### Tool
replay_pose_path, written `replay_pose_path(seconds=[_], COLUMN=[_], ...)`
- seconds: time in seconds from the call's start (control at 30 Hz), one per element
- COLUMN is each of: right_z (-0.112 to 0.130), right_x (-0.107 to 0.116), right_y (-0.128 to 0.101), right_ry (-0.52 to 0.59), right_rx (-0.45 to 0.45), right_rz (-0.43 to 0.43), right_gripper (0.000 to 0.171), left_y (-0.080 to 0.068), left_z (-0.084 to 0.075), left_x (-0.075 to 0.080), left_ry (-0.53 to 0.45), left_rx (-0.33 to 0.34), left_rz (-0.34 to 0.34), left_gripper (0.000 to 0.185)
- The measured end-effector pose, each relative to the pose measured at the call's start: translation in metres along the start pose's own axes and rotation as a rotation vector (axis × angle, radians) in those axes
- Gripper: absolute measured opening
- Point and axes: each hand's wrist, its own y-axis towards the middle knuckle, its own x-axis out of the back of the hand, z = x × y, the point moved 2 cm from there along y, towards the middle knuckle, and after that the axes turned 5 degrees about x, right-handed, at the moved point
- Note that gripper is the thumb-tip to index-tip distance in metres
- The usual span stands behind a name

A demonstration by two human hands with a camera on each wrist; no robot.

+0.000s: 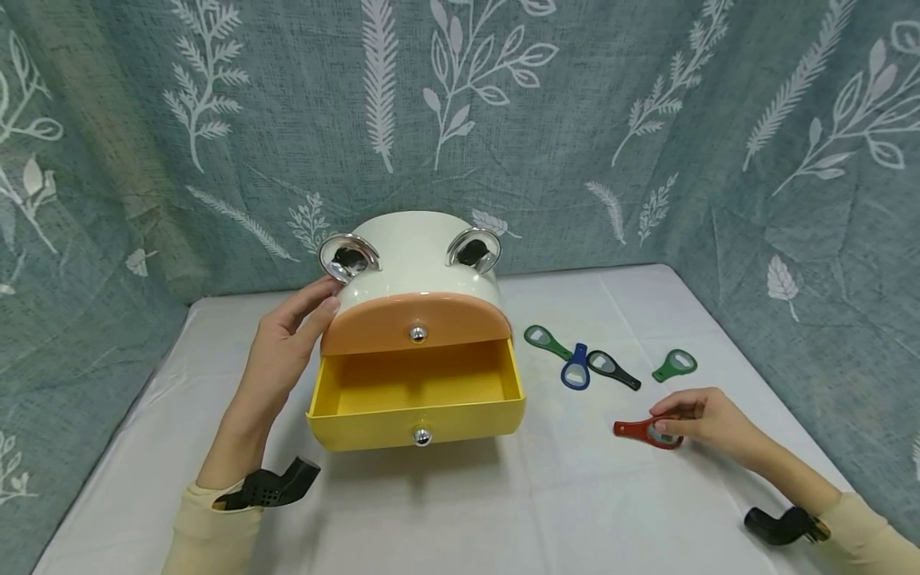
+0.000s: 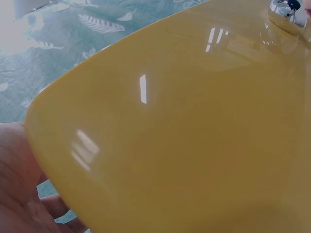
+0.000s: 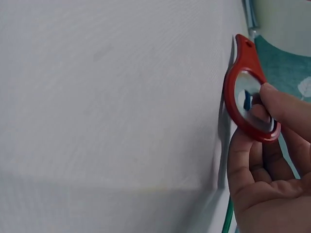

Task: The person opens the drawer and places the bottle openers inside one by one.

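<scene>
A frog-shaped drawer box [image 1: 424, 255] with a white top and silver-rimmed eyes stands on the table, its yellow lower drawer [image 1: 424, 427] pulled out with a bare inside. My left hand [image 1: 287, 339] rests against the box's left side, below the eye, fingers fairly straight. In the left wrist view, the drawer's glossy yellow front [image 2: 170, 126] fills most of the picture. Over to the right, my right hand [image 1: 707, 419] pinches a red bottle opener [image 1: 632, 430] by its round metal end between thumb and fingers. Its narrow end with a small hole points away from the palm [image 3: 248, 56].
Several more bottle openers lie right of the box: a green one [image 1: 544, 339], a blue one [image 1: 576, 369], a black one [image 1: 612, 369] and another green one [image 1: 676, 364]. Above the yellow drawer is a closed orange drawer [image 1: 374, 323]. A leaf-patterned curtain [image 1: 561, 200] borders the white table.
</scene>
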Motion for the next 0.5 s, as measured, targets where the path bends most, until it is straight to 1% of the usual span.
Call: replay_pose_path(seconds=[0.1,0.2,0.33,0.5], right_z=[0.003,0.007,0.013,0.023], right_x=[-0.001,-0.003,-0.006,-0.008], right_y=[0.002,0.004,0.006,0.010], right_ry=[0.012,-0.006,-0.018,0.010], right_rx=[-0.056,-0.069,-0.059,-0.040], right_rz=[-0.045,-0.094,-0.157,-0.204], right_gripper=[0.029,0.032,0.034,0.034], left_y=[0.000,-0.001,0.000,0.000], left_z=[0.000,-0.001,-0.002,-0.002], left_x=[0.001,0.001,0.000,0.000], left_ry=[-0.001,-0.002,-0.001,0.000], left_rx=[0.002,0.003,0.004,0.006], left_rz=[-0.002,-0.003,0.001,0.003], left_gripper=[0.047,0.047,0.047,0.047])
